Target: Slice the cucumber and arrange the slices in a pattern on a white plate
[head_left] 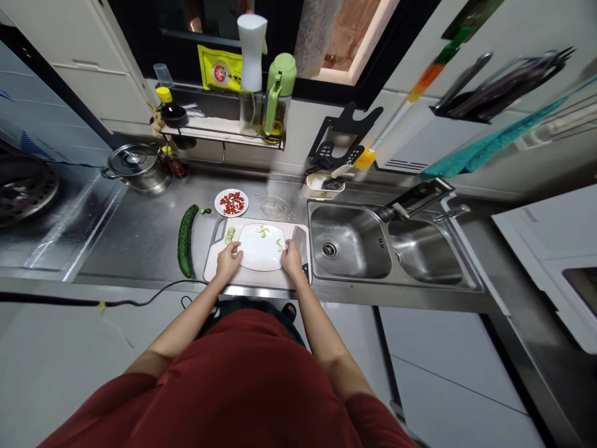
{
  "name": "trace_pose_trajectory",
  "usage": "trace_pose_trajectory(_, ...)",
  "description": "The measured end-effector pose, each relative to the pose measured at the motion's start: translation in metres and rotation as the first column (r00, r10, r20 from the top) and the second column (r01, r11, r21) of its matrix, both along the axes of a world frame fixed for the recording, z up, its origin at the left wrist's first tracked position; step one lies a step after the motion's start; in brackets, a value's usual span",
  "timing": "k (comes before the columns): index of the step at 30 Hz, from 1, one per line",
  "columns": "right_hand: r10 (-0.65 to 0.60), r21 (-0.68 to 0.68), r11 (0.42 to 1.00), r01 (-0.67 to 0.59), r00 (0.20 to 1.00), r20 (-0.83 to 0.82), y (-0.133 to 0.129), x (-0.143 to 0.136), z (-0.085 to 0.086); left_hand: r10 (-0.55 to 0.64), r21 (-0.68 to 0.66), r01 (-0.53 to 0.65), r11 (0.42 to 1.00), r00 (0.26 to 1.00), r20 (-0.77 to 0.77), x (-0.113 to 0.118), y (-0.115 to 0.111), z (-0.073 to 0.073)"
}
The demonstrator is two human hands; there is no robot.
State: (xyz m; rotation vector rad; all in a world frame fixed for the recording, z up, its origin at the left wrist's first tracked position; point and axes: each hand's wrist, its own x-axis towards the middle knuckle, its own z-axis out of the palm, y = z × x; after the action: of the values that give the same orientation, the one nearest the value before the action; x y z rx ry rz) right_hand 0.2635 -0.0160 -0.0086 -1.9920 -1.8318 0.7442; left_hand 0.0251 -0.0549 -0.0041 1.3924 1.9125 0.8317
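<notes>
The plate [261, 254] is held at its two ends, the left end being gripped by the left hand [228, 261] and the right end by the right hand [292, 260]. It is located over the board [261, 282]; whether the board is touched by it cannot be told. Some green slices [263, 231] are carried on it. Beside its right end, a knife [303, 241] is seen. To the left of the board, a cucumber [187, 241] is placed.

Knife [303, 241] partly hidden by right hand [291, 257]; white appliance [536, 246] cropped at right edge.
</notes>
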Motion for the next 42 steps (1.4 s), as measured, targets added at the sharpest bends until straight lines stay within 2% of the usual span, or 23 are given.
trace_pose_trajectory(12,-0.004,0.004,1.0,0.004,1.0,-0.006,0.001,0.0,0.002,0.004,0.002,-0.004,1.0,1.0,0.024,-0.001,0.0,0.003)
trace_pose_trajectory(15,0.0,0.021,1.0,0.0,1.0,-0.024,0.001,0.001,0.002,0.021,0.018,-0.02,1.0,0.999,-0.024,-0.005,0.001,0.003)
trace_pose_trajectory(19,-0.001,0.041,0.999,0.003,0.999,-0.042,0.0,0.003,0.0,0.086,0.056,-0.076,0.995,0.977,-0.194,-0.018,0.005,0.004)
trace_pose_trajectory(22,0.0,0.027,1.0,0.002,0.999,-0.055,0.0,0.005,-0.002,0.125,0.019,-0.126,0.992,0.939,-0.321,-0.028,0.007,0.003)
trace_pose_trajectory(25,-0.006,0.048,0.999,0.009,0.998,-0.07,0.0,0.005,-0.001,0.131,-0.026,-0.153,0.988,0.913,-0.386,-0.032,0.008,0.001)
trace_pose_trajectory(34,-0.036,0.233,0.97,0.075,0.985,-0.167,0.002,0.008,-0.004,0.12,-0.062,-0.159,0.985,0.905,-0.408,-0.03,0.02,0.001)
trace_pose_trajectory(42,-0.041,0.266,0.958,0.105,0.971,-0.238,-0.007,0.015,-0.01,0.135,-0.045,-0.168,0.985,0.9,-0.413,-0.029,0.022,0.001)
